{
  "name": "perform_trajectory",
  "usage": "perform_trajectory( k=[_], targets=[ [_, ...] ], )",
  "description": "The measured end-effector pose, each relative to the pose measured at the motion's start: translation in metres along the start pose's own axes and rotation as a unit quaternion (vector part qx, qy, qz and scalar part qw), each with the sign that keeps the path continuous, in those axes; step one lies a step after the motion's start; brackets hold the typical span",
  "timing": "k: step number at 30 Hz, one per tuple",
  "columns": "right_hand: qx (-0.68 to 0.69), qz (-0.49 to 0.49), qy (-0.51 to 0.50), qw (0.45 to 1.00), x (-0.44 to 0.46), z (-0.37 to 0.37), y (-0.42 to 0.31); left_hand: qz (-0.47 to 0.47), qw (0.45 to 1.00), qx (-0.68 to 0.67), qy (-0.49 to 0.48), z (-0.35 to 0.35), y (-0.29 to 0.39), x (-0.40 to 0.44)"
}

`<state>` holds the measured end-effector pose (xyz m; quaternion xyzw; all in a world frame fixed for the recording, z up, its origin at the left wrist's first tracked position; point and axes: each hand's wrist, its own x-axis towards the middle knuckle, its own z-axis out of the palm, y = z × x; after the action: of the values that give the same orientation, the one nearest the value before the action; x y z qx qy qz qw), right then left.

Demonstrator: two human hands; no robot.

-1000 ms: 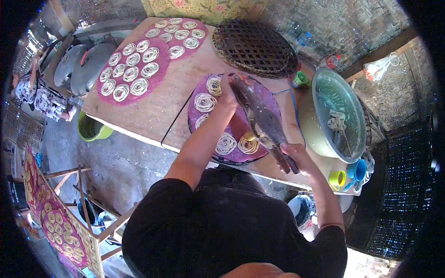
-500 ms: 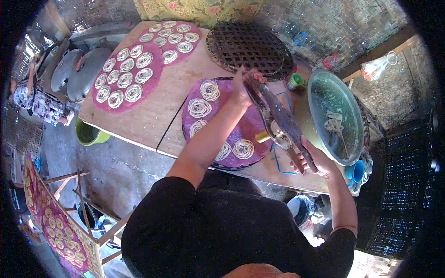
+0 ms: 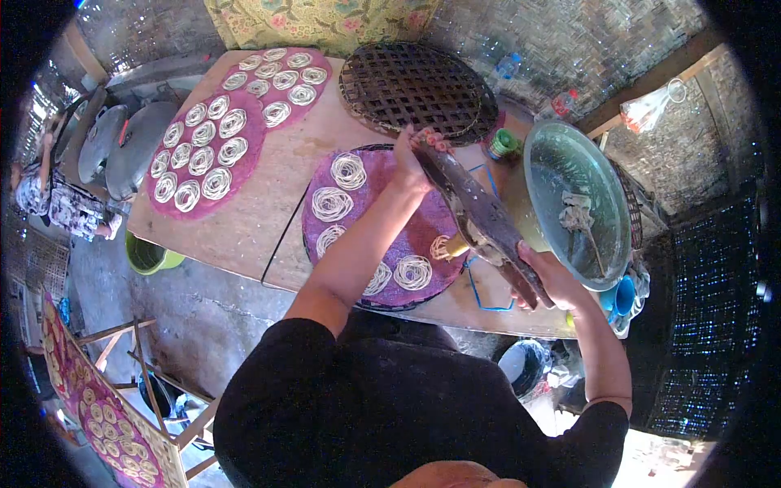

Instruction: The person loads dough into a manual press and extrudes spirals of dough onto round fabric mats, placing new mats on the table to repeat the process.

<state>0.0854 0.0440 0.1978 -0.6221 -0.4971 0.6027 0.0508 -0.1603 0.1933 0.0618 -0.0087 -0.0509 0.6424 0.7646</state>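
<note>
My left hand [image 3: 413, 163] is wrapped round the upper end of a dark wooden two-handled press [image 3: 485, 210], its fingers over the top. Round the lower end, my right hand [image 3: 551, 278] is closed as well. A brass-coloured cylinder [image 3: 458, 243] sticks out from the press's middle. Pale dough strands [image 3: 439, 248] hang at its mouth, over the purple cloth [image 3: 389, 203] on a round tray. Several coiled strand nests, one of them a nest [image 3: 413, 272] near the front, lie along that cloth's left and front edge.
Nests fill two pink cloths [image 3: 252, 159] on the table [image 3: 244, 236]. Behind lies a woven tray [image 3: 415, 89]. To the right stand a large basin [image 3: 533, 187] with dough and a stick, a green cup [image 3: 504, 141] and a blue cup [image 3: 624, 297]. Another person [image 3: 69, 203] is at far left.
The two handles of the press have come closer together. Pale strands now show at the cylinder's mouth. The view has shifted slightly.
</note>
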Motion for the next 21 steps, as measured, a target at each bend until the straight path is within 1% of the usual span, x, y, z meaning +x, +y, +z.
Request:
perform_trajectory(
  k=[1,2,5,8,10,11,12,14,15,16,18,20,21],
  targets=[
    [-0.028,0.025,0.021,0.999,-0.002,-0.003,-0.001,0.016,1.0,0.013,0.004,0.0,-0.006,0.0],
    [-0.027,0.027,0.021,0.999,-0.001,-0.003,-0.001,0.032,0.999,0.025,0.009,0.0,-0.011,-0.001],
    [-0.071,-0.032,0.055,0.995,0.007,-0.006,-0.001,0.033,0.999,0.038,-0.014,0.001,-0.008,0.01],
    [-0.035,-0.049,0.048,0.997,0.018,0.006,0.002,0.016,0.998,0.05,-0.034,0.002,0.009,0.014],
    [-0.015,-0.056,0.029,0.998,0.02,0.01,0.007,-0.011,1.0,0.023,-0.006,0.003,0.018,0.011],
    [0.001,-0.039,0.015,0.999,0.019,0.01,0.008,-0.011,1.0,0.025,-0.005,0.001,0.017,0.008],
    [0.017,-0.023,0.001,1.0,0.017,0.011,0.009,0.004,0.999,0.031,0.019,0.0,0.013,0.002],
    [0.006,-0.032,-0.009,0.999,0.01,0.007,0.007,0.033,0.996,0.041,0.066,-0.003,0.003,-0.007],
    [-0.007,-0.001,0.013,1.0,0.006,0.004,0.003,0.01,0.999,0.003,0.051,-0.01,-0.001,-0.006],
    [-0.02,0.031,0.035,0.999,0.003,0.003,0.002,0.01,0.999,0.002,0.052,-0.016,-0.005,-0.003],
    [-0.042,0.026,0.051,0.998,0.009,0.001,0.005,0.04,0.998,0.022,0.04,-0.026,-0.012,0.004],
    [-0.082,-0.002,0.076,0.994,0.031,0.0,0.018,0.039,0.998,0.025,0.048,-0.029,-0.007,0.01],
    [-0.048,0.0,0.079,0.996,0.042,0.002,0.026,0.024,0.998,0.019,0.053,-0.031,0.0,0.011]
  ],
)
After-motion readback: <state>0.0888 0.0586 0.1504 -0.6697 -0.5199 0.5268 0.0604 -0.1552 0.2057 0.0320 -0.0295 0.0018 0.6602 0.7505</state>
